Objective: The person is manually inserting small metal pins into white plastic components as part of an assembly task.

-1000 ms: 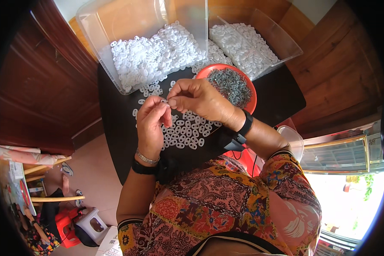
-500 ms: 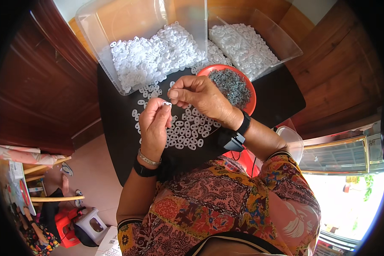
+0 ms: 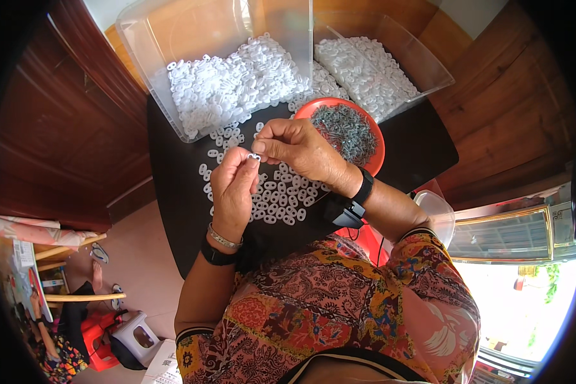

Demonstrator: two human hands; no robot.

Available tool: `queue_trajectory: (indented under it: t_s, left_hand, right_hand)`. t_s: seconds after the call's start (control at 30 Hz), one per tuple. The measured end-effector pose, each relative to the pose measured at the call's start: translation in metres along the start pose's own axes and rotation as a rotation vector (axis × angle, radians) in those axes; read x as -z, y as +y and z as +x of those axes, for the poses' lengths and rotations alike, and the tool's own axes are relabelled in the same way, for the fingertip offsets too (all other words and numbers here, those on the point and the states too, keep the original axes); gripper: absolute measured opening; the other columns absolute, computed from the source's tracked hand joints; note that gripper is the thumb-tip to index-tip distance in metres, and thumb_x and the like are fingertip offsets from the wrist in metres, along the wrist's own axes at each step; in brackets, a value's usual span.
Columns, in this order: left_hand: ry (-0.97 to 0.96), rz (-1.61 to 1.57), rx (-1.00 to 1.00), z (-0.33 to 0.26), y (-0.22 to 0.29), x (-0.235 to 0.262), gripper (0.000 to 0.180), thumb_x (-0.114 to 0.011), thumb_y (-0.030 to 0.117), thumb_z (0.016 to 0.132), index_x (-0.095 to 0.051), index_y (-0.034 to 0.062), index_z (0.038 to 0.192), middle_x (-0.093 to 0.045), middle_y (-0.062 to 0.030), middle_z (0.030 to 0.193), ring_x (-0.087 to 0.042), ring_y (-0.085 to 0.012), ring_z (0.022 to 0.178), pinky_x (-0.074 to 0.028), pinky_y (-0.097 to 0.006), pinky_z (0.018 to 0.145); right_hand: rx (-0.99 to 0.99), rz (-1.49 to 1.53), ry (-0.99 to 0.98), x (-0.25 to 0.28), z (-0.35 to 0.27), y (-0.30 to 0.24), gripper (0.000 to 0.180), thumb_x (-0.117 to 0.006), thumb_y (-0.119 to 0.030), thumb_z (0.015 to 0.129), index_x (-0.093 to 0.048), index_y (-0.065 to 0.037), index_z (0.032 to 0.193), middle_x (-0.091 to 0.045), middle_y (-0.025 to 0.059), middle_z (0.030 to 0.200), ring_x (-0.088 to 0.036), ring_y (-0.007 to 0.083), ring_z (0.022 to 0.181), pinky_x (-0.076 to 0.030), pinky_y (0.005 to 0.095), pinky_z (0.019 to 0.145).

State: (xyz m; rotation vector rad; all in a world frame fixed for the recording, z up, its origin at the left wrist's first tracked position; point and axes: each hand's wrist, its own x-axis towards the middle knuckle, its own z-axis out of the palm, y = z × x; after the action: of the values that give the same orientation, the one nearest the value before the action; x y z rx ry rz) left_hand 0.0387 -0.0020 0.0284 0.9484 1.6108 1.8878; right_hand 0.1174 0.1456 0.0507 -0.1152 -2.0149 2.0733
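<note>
My left hand is closed, pinching a small white plastic piece with two holes between thumb and forefinger. The thumb and forefinger of my right hand are pinched together right at the top of that piece. Whatever sits between those fingertips is too small to make out. Below both hands, many loose white two-hole pieces lie spread on the black table. Just beyond my right hand is a red bowl of small grey metal screws or pins.
A clear plastic bin lies tipped at the back left, white pieces spilling from it. Another clear bin of them stands at the back right. At lower left, another person's arm shows near a red stool.
My right fingertips have come down slightly onto the white piece, closing the small gap. My left hand has shifted a little to the right. At lower left the other person's arm has moved.
</note>
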Motion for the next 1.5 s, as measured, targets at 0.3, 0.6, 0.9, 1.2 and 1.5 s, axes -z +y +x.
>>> queue_trajectory:
  t_s: [0.3,0.6,0.9,1.2,1.5]
  left_hand:
    - [-0.009,0.013,0.017,0.001,0.0,-0.001,0.016,-0.05,0.013,0.093,-0.05,0.0034,0.081,-0.044,0.0028,0.061,-0.038,-0.0036,0.053,-0.032,-0.02,0.048]
    - [-0.008,-0.008,0.03,0.002,-0.004,0.002,0.016,-0.051,0.014,0.093,-0.05,0.0037,0.081,-0.044,0.0031,0.062,-0.038,-0.0033,0.053,-0.032,-0.019,0.047]
    - [-0.004,0.022,0.048,0.002,-0.004,0.001,0.017,-0.052,0.015,0.093,-0.05,0.0039,0.079,-0.044,0.0033,0.061,-0.037,-0.0031,0.052,-0.031,-0.019,0.047]
    - [-0.011,0.03,0.053,0.002,-0.003,0.0,0.018,-0.051,0.013,0.093,-0.05,0.0034,0.078,-0.044,0.0033,0.06,-0.037,-0.0029,0.051,-0.031,-0.019,0.046]
    - [0.003,-0.032,0.024,0.0,-0.007,-0.002,0.016,-0.05,0.012,0.093,-0.052,0.002,0.081,-0.044,0.0035,0.059,-0.036,-0.0022,0.05,-0.029,-0.019,0.046]
  right_hand:
    - [0.044,-0.107,-0.011,0.001,-0.001,-0.007,0.012,-0.061,-0.01,0.091,-0.062,0.002,0.09,-0.064,0.0022,0.082,-0.058,0.0085,0.078,-0.048,0.0244,0.071]
    - [0.056,-0.162,0.0,0.003,-0.001,-0.003,0.009,-0.061,-0.008,0.09,-0.063,0.001,0.089,-0.064,0.0021,0.081,-0.057,0.008,0.077,-0.048,0.0243,0.07]
    - [0.086,-0.221,0.011,0.004,0.0,0.001,0.01,-0.062,-0.009,0.089,-0.064,0.001,0.088,-0.064,0.002,0.078,-0.056,0.0076,0.073,-0.047,0.0244,0.066]
    - [0.125,-0.293,0.025,0.004,0.0,0.003,0.011,-0.063,-0.011,0.088,-0.064,0.0,0.084,-0.063,0.0029,0.072,-0.055,0.0077,0.068,-0.046,0.0259,0.062]
    - [0.286,-0.631,0.101,-0.006,-0.002,-0.005,0.012,-0.065,-0.008,0.085,-0.06,0.0,0.078,-0.059,0.007,0.066,-0.056,0.0121,0.06,-0.044,0.0275,0.055]
